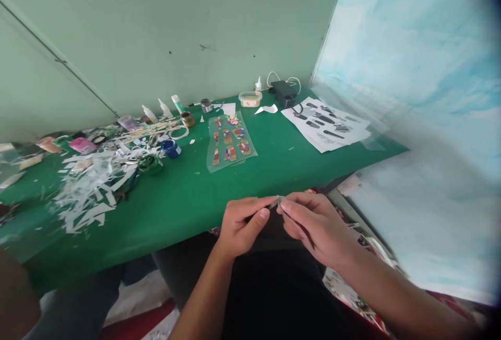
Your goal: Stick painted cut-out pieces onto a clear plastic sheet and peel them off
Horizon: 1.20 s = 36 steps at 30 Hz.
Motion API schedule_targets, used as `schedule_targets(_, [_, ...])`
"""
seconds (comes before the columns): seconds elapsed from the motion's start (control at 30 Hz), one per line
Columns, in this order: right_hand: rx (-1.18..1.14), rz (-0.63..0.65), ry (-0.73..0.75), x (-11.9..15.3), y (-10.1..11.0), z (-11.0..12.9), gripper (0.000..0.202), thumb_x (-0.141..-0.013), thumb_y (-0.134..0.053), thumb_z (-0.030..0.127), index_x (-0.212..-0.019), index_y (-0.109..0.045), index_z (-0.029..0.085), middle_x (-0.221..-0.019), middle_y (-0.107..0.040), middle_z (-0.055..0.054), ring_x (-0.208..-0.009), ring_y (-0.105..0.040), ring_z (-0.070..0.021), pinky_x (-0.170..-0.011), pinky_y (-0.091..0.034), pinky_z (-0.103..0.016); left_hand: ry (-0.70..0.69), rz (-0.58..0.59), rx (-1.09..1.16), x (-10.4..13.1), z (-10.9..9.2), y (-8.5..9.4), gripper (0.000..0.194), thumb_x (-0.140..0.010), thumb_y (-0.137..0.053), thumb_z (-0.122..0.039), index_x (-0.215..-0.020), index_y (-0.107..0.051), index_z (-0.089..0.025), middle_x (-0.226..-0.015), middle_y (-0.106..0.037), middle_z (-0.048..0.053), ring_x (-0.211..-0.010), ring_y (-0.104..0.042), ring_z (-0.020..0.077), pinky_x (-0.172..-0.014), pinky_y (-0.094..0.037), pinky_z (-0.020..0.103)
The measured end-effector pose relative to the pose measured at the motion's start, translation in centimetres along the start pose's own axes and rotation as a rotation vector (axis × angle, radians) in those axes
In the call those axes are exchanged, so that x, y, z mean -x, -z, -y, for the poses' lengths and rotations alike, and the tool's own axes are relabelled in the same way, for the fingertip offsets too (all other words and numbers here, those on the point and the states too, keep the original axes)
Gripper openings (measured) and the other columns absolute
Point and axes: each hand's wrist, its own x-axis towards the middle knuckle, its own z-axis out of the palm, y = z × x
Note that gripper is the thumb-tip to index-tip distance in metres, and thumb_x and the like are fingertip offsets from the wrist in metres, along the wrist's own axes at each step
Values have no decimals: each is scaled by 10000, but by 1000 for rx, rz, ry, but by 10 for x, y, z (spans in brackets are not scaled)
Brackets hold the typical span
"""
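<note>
Just over the front edge of the table, my left hand [243, 222] is closed in a pinch, thumb against forefinger. A small pale piece [276, 202] with a dark part beside it sticks out at those fingertips. My right hand [319, 222] meets it from the right, thumb and forefinger pressed together at the same piece. A thin, dark, stick-like tool [309, 238] runs back under the right palm; its kind cannot be made out. On the green table [180, 199] beyond, a clear sheet [213, 165] carries several small painted cut-outs [229, 152] in red, blue and tan.
White paper scraps [88, 189] pile up at left, beside a blue paint jar [171, 148], a green jar [150, 165] and glue bottles [164, 108]. Printed sheets [329, 123] lie at right, near a black box [284, 93]. Another person's arm [15, 293] shows lower left.
</note>
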Motion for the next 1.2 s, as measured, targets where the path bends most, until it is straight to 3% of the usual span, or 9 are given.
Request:
schedule_targets(0.2, [-57, 42, -23, 0, -1, 5, 354, -836, -690, 401, -594, -555, 182, -415, -410, 77, -393, -308, -52, -422, -156, -250, -9, 9, -10, -1, 0, 0, 309, -951, -570, -222, -1218, -724, -240, -734, -733, 36, -586, -598, 116, -566, -438, 236])
schedule_targets(0.5, [-110, 26, -6, -1, -2, 9, 321, -805, -737, 377, -602, -605, 166, -409, -414, 73, -395, -323, -47, -426, -188, -233, -13, -31, -15, -2, 0, -5, 319, -947, -579, -187, -1225, -713, -266, -1065, -778, 65, -841, -728, 154, -731, -536, 249])
schedule_targets(0.63, [-166, -6, -11, -1, 0, 10, 293, -777, -768, 361, -615, -627, 162, -411, -410, 74, -391, -302, -40, -425, -191, -227, 11, -80, -88, -4, 1, -13, 264, -946, -584, -229, -1154, -746, -215, -1015, -786, 79, -865, -739, 178, -755, -556, 267])
schedule_targets(0.77, [-102, 55, -54, 1, 0, 6, 265, -778, -756, 364, -644, -652, 160, -408, -407, 74, -384, -307, -46, -418, -174, -231, 137, -190, -160, -7, 12, -15, 260, -944, -592, -300, -1107, -759, -184, -978, -782, 85, -884, -726, 190, -790, -552, 293])
schedule_targets(0.83, [-51, 60, -55, 0, -1, 3, 263, -806, -729, 380, -680, -668, 158, -415, -413, 73, -385, -311, -48, -418, -165, -233, 243, -257, -71, -7, 17, -13, 309, -954, -579, -360, -1132, -744, -170, -769, -733, 43, -699, -671, 143, -679, -532, 266])
schedule_targets(0.93, [14, 17, -2, -7, -1, -1, 267, -843, -702, 395, -718, -680, 160, -428, -424, 71, -401, -329, -55, -425, -192, -234, 374, -338, 190, -6, 17, -11, 385, -973, -533, -435, -1185, -692, -156, -555, -499, -52, -456, -431, 68, -460, -378, 203])
schedule_targets(1.07, [212, -51, 66, -27, -1, -4, 321, -855, -690, 451, -705, -670, 168, -460, -469, 53, -415, -368, -67, -406, -245, -228, 461, -348, 446, -7, 12, -12, 365, -917, -611, -479, -1083, -685, -163, -529, -390, -81, -413, -319, 46, -391, -259, 184])
schedule_targets(1.2, [392, -48, 122, -59, -6, -5, 359, -884, -651, 463, -667, -636, 177, -484, -479, 46, -408, -391, -68, -384, -268, -221, 596, -364, 419, -15, 18, -2, 335, -835, -723, -448, -1000, -715, -157, -508, -406, -78, -416, -324, 39, -387, -256, 177])
